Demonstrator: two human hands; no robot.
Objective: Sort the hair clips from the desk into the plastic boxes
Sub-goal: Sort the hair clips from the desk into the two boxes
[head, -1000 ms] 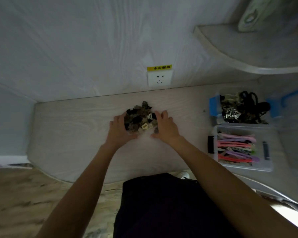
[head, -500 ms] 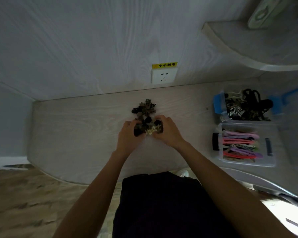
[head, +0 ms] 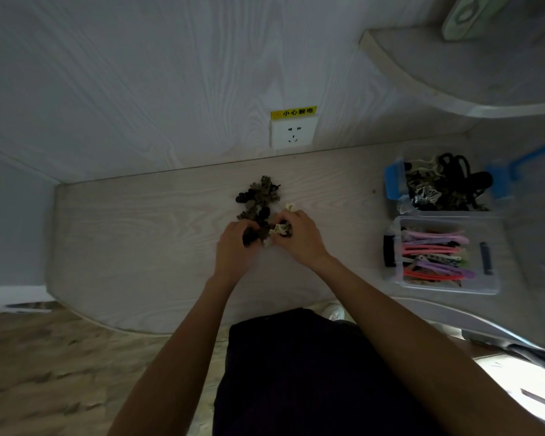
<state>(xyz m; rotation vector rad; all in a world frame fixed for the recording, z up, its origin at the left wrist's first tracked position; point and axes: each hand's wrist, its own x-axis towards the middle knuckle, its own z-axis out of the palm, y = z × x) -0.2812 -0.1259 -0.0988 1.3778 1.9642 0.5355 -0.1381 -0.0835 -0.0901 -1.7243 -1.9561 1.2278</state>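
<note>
A pile of small black, brown and cream claw hair clips (head: pixel 258 198) lies on the pale wooden desk (head: pixel 132 234) below the wall socket. My left hand (head: pixel 235 247) is closed around dark clips at the pile's near edge. My right hand (head: pixel 299 236) is closed on cream clips right beside it. Two clear plastic boxes stand at the right: the far box (head: pixel 394 180), with blue latches, holds dark and cream claw clips; the near box (head: pixel 491 287) holds long pink, purple and red clips.
A white wall socket (head: pixel 293 133) with a yellow label sits on the back wall. A curved shelf (head: pixel 453 89) juts out at the upper right. The desk's rounded front edge lies near my lap, with wood floor at the left.
My hands went from cupping the whole pile to closing together at its near edge, gathering clips. The far part of the pile now lies uncovered.
</note>
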